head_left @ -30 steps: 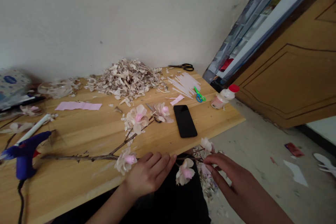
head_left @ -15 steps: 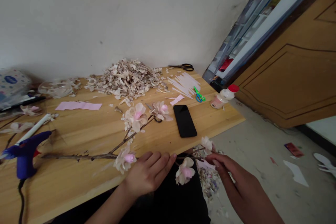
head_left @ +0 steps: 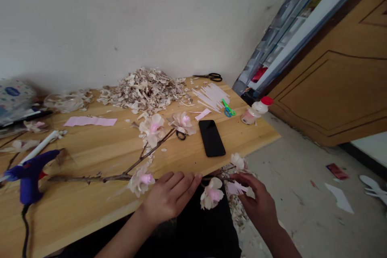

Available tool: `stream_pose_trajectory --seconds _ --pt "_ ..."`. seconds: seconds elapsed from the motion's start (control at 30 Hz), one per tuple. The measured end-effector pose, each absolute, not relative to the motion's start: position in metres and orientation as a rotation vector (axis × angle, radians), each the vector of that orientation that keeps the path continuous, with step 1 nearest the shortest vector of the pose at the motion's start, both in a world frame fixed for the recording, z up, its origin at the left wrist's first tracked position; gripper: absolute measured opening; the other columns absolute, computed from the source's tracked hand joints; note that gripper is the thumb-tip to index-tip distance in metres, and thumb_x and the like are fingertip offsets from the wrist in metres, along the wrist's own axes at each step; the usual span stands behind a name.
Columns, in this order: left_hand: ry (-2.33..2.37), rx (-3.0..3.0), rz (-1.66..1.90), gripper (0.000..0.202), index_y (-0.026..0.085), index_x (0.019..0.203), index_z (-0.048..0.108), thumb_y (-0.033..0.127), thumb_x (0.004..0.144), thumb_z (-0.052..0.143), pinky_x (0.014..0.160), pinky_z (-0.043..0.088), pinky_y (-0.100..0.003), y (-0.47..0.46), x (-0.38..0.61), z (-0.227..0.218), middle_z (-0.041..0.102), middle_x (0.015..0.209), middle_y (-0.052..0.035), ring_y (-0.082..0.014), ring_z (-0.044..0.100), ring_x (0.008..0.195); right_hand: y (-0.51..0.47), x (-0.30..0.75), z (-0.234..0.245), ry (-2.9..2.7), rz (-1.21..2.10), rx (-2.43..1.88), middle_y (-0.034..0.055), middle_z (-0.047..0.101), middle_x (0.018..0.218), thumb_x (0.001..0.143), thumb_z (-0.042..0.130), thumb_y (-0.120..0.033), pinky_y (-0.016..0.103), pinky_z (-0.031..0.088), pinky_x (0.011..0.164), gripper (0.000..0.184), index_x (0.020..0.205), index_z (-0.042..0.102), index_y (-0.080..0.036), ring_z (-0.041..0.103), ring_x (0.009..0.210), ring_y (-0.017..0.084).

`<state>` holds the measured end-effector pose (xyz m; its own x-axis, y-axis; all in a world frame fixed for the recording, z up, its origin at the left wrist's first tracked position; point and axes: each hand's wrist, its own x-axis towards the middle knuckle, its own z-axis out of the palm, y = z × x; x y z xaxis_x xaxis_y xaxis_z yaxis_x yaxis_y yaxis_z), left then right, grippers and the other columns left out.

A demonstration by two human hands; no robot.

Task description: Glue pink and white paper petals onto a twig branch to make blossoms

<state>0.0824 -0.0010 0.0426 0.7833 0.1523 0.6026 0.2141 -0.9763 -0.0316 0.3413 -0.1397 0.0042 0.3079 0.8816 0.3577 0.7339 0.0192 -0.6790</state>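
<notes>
A flowering branch (head_left: 115,178) runs from the tabletop out over its front edge, bearing several pale flowers with pink centres. My left hand (head_left: 175,193) is closed round its middle, between the nearest table-side flower (head_left: 141,179) and a flower (head_left: 212,194) past the edge. Beyond that one, my right hand (head_left: 258,199) is curled at the branch's far tip, close to another pale flower (head_left: 239,162). A fringed pink paper strip (head_left: 236,188) shows between its index finger and thumb. The exact contact of those fingertips is partly hidden.
A blue glue gun (head_left: 30,175) rests at the left. A heap of dry petals (head_left: 148,90) lies against the wall. Around the right side are a black phone (head_left: 211,138), green-and-blue scissors (head_left: 228,109), paper strips (head_left: 211,96) and a red-capped bottle (head_left: 255,111).
My right hand has shifted left along the branch's tip and curled more closely round the pink paper strip. My left hand keeps its hold, and the branch has moved slightly left.
</notes>
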Motion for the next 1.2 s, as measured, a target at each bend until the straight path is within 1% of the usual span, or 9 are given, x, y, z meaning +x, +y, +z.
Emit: stream_pose_trajectory --seconds 0.13,0.23,0.4,0.63,0.83,0.93,1.03,1.1,1.2 --pt "-0.283 -2.875 -0.93 0.032 0.002 0.126 0.059 0.008 0.096 0.05 0.061 0.048 -0.032 -0.003 0.082 0.047 0.074 0.098 -0.0072 -0.0178 0.064 0.076 -0.134 0.339 -0.008 -1.476 0.2 -1.666 0.0064 0.079 0.098 0.085 0.057 -0.022 0.027 0.064 0.067 0.025 0.109 0.063 -0.025 0.077 0.082 0.021" --pt "-0.296 -2.871 -0.923 0.032 0.003 0.126 0.059 0.008 0.097 0.049 0.062 0.048 -0.031 -0.004 0.082 0.047 0.074 0.098 -0.0068 -0.0172 0.064 0.076 -0.135 0.337 -0.007 -1.493 0.179 -1.664 0.0057 0.078 0.101 0.084 0.056 -0.02 0.029 0.064 0.072 0.026 0.109 0.063 -0.026 0.077 0.089 0.022" --pt "-0.311 -2.849 -0.93 0.032 0.004 0.127 0.058 0.009 0.097 0.05 0.063 0.048 -0.031 -0.004 0.082 0.044 0.074 0.098 -0.0071 -0.0174 0.064 0.077 -0.14 0.34 0.001 -1.535 0.082 -1.675 0.005 0.078 0.103 0.083 0.058 -0.02 0.031 0.063 0.076 0.032 0.114 0.063 -0.027 0.076 0.092 0.023" --pt "-0.308 -2.849 -0.912 0.031 0.005 0.126 0.059 0.008 0.098 0.046 0.062 0.05 -0.029 -0.003 0.082 0.045 0.074 0.095 -0.0076 -0.0158 0.064 0.076 -0.136 0.34 0.02 -1.772 -0.236 -1.573 0.007 0.076 0.095 0.092 0.052 -0.018 0.029 0.063 0.071 0.022 0.11 0.064 -0.025 0.076 0.082 0.02" --pt "-0.303 -2.847 -0.927 0.03 0.004 0.125 0.06 0.008 0.098 0.047 0.062 0.049 -0.03 -0.002 0.083 0.046 0.074 0.094 -0.0068 -0.0166 0.064 0.075 -0.138 0.343 0.03 -1.826 -0.189 -1.606 0.0072 0.076 0.096 0.098 0.05 -0.028 0.03 0.064 0.073 0.02 0.111 0.064 -0.025 0.076 0.085 0.02" --pt "-0.31 -2.857 -0.914 0.031 0.004 0.126 0.059 0.009 0.097 0.049 0.062 0.048 -0.03 -0.002 0.083 0.045 0.074 0.095 -0.0064 -0.0165 0.064 0.075 -0.143 0.346 0.032 -1.898 -0.199 -1.656 0.0088 0.076 0.101 0.099 0.049 -0.03 0.032 0.063 0.08 0.022 0.111 0.066 -0.023 0.075 0.091 0.021" --pt "-0.315 -2.873 -0.917 0.031 0.004 0.126 0.059 0.01 0.097 0.05 0.063 0.047 -0.029 -0.002 0.083 0.043 0.074 0.096 -0.0066 -0.0162 0.064 0.076 -0.147 0.347 0.032 -1.929 -0.21 -1.671 0.0093 0.075 0.105 0.098 0.054 -0.028 0.034 0.062 0.088 0.02 0.113 0.066 -0.022 0.073 0.098 0.021" --pt "-0.314 -2.873 -0.921 0.031 0.004 0.126 0.059 0.01 0.098 0.049 0.063 0.047 -0.029 -0.002 0.083 0.043 0.074 0.097 -0.0069 -0.0163 0.064 0.076 -0.147 0.346 0.031 -1.935 -0.224 -1.643 0.0084 0.075 0.105 0.096 0.058 -0.025 0.034 0.061 0.089 0.02 0.115 0.065 -0.023 0.073 0.097 0.02" --pt "-0.308 -2.868 -0.927 0.031 0.004 0.126 0.059 0.01 0.098 0.049 0.062 0.047 -0.03 -0.001 0.083 0.043 0.075 0.097 -0.0069 -0.0165 0.064 0.075 -0.145 0.347 0.029 -1.939 -0.244 -1.622 0.009 0.075 0.105 0.097 0.057 -0.024 0.033 0.062 0.088 0.022 0.117 0.064 -0.022 0.073 0.098 0.02"
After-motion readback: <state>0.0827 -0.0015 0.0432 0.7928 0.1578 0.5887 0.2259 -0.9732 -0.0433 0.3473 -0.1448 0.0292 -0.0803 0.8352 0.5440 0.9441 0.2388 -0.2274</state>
